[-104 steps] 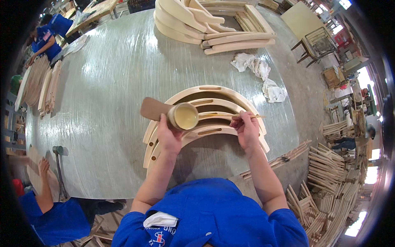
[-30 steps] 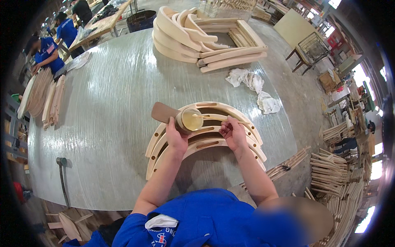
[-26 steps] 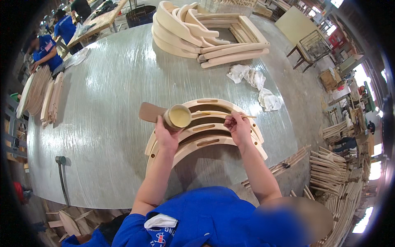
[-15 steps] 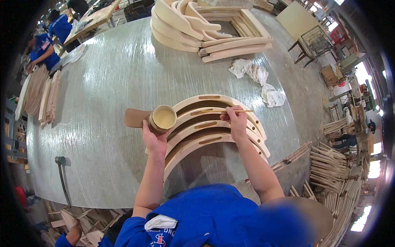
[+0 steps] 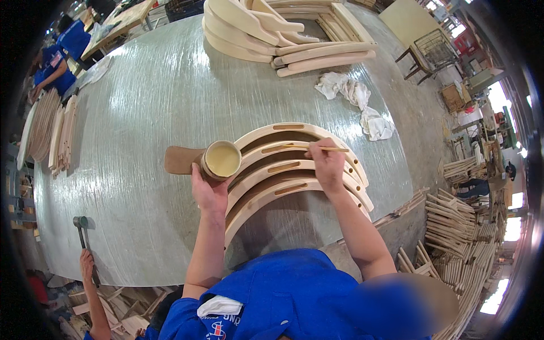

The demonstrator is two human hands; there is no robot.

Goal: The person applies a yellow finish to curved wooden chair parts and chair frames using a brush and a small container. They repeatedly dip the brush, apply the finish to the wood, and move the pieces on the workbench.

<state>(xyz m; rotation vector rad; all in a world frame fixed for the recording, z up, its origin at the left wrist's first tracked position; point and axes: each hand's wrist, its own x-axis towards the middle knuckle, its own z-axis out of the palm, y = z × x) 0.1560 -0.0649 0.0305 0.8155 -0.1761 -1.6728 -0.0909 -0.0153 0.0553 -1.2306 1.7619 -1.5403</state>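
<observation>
A cup (image 5: 208,170) of pale liquid (image 5: 222,162) is being gripped from its six o'clock side by the left hand (image 5: 211,191), with the fingers being wrapped about its wall. A thin stick (image 5: 339,149) is being pinched by the right hand (image 5: 327,165) and is being pointed toward nine o'clock, at the slot (image 5: 276,149) of the second piece from twelve o'clock among four curved wooden pieces (image 5: 255,198) on the table (image 5: 136,141). Whether the wood is being touched by the tip cannot be told. The cup is being held at about nine o'clock from that slot, so only a short reach is being asked of the stick.

As judged here, good work is depending on the stick being steered by the fingertips, its tip being led along the slot, and drips being shed at the cup's rim. The pieces are apparently being steadied by neither hand, so light pressure is probably being called for, with the cup being held level.
</observation>
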